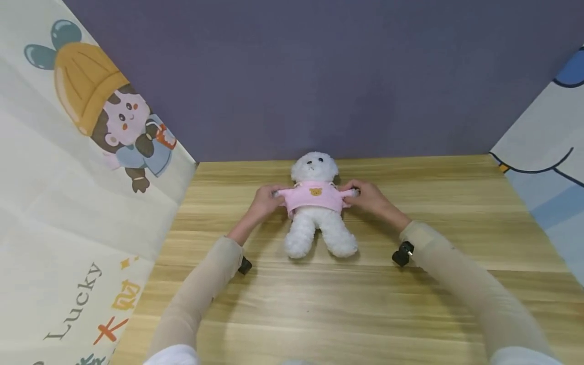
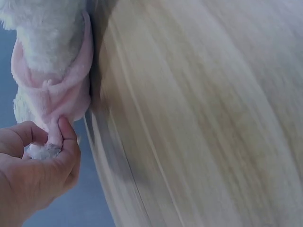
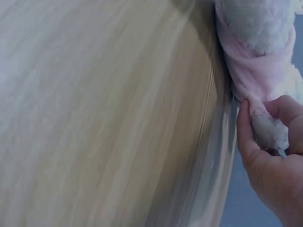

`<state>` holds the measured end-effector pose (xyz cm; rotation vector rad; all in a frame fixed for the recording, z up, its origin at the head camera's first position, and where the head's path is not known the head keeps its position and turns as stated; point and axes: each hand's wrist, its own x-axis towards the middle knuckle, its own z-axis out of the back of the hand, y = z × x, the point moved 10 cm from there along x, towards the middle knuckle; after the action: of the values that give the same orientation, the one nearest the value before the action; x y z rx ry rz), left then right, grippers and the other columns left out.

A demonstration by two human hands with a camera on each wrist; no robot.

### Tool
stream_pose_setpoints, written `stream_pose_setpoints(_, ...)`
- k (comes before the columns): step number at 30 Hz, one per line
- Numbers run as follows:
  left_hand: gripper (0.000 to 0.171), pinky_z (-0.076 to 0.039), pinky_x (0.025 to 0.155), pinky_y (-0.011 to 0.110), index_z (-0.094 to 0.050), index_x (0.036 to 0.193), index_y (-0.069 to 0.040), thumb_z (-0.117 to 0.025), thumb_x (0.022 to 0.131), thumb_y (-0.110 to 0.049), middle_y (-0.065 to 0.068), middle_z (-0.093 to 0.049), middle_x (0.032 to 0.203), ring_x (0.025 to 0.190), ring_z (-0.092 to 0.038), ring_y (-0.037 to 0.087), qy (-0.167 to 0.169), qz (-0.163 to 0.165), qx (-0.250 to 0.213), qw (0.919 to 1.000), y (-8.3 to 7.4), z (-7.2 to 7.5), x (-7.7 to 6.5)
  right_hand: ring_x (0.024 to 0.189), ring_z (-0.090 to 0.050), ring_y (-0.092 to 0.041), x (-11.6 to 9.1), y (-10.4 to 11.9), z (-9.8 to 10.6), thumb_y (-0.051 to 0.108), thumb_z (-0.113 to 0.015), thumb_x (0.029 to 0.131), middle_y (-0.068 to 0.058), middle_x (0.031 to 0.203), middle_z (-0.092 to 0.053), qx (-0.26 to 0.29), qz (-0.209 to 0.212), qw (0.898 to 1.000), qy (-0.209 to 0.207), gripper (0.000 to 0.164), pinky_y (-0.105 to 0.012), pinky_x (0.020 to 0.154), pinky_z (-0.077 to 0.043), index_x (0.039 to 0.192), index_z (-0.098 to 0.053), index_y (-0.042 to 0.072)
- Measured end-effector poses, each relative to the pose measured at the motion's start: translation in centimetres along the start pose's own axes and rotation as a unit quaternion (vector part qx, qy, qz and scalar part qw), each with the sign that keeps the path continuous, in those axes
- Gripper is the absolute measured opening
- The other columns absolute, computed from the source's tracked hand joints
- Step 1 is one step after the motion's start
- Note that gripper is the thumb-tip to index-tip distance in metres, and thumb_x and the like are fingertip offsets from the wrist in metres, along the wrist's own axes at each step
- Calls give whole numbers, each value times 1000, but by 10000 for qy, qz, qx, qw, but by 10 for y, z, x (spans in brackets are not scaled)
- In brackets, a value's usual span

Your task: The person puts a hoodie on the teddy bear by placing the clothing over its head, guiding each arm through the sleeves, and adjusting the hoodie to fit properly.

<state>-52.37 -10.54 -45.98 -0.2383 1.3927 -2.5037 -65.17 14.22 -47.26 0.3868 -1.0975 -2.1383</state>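
Observation:
A white plush toy (image 1: 315, 230) lies face up on the wooden table, its head toward the back wall and its legs toward me. It wears a pink shirt (image 1: 303, 195) with a small brown bear patch on the chest. My left hand (image 1: 266, 197) pinches the sleeved arm on the toy's left-hand side as I see it; in the left wrist view the pink sleeve (image 2: 56, 135) sits between thumb and fingers. On the other side my right hand (image 1: 368, 196) pinches the opposite arm, whose white paw (image 3: 271, 132) pokes out of the sleeve in the right wrist view.
The wood-grain table (image 1: 319, 314) ends at a dark grey-purple back wall (image 1: 319, 76). A cartoon-printed cloth (image 1: 59, 203) hangs along the left, and another printed panel (image 1: 547, 147) borders the right. Small black cameras (image 1: 402, 253) sit on both wrists.

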Motion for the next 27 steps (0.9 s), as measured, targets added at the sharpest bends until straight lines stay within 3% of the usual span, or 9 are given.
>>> stream_pose_setpoints(3,33,-48,64,21,-72,121,-1,-61,91,0,18,-69,124,87,-62,18,-10,9,-27,10000,1,1,1,99,-58,-28,0,1,1,11,-73,92,-16,126,-67,19,29,10000,50,22,-39,86,-47,114,-69,7)
stream_pose_setpoints(6,34,-50,70,23,-70,125,-1,-62,92,-6,18,-67,128,93,-61,21,59,84,-78,9999,2,-1,2,115,-58,-29,0,4,-2,17,-73,95,-15,130,-65,170,59,9997,149,26,-41,93,-48,118,-68,7)
stream_pose_setpoints(12,37,-49,99,41,-68,129,-5,-60,102,-29,16,-62,137,122,-58,28,154,144,-105,9997,-2,-3,3,127,-56,-34,7,15,-8,30,-66,100,-17,134,-62,399,127,9990,183,37,-48,101,-48,129,-66,6)
stream_pose_setpoints(14,37,-48,102,45,-68,129,-7,-58,104,-31,14,-63,137,127,-57,30,181,94,25,9998,-5,-3,6,126,-57,-37,11,18,-10,31,-63,102,-20,135,-62,374,111,9990,197,40,-50,102,-48,131,-64,4)
stream_pose_setpoints(18,34,-52,97,43,-67,132,-8,-57,105,-26,12,-65,135,124,-59,30,366,-71,305,9988,-15,-8,15,128,-55,-39,21,19,-11,32,-59,103,-21,137,-60,150,-119,9995,254,44,-51,105,-46,136,-61,3)
stream_pose_setpoints(21,30,-55,90,38,-68,132,-10,-59,104,-18,12,-64,135,119,-62,30,587,-80,265,9979,-21,-16,23,131,-52,-39,25,24,-10,28,-61,103,-23,137,-59,406,-88,9987,310,46,-51,107,-44,141,-57,2)
stream_pose_setpoints(25,24,-55,87,35,-75,111,-7,-57,98,2,12,-67,126,110,-63,28,732,-383,36,9966,-31,-24,28,128,-55,-41,24,34,-9,11,-65,100,-24,137,-59,987,135,9945,310,42,-51,106,-45,140,-57,0)
stream_pose_setpoints(27,27,-54,90,36,-75,99,-4,-54,94,12,12,-70,117,108,-63,28,759,-777,-9,9941,-38,-25,27,127,-55,-41,23,38,-8,5,-66,98,-24,135,-60,1102,221,9933,269,39,-51,107,-45,136,-61,-1)
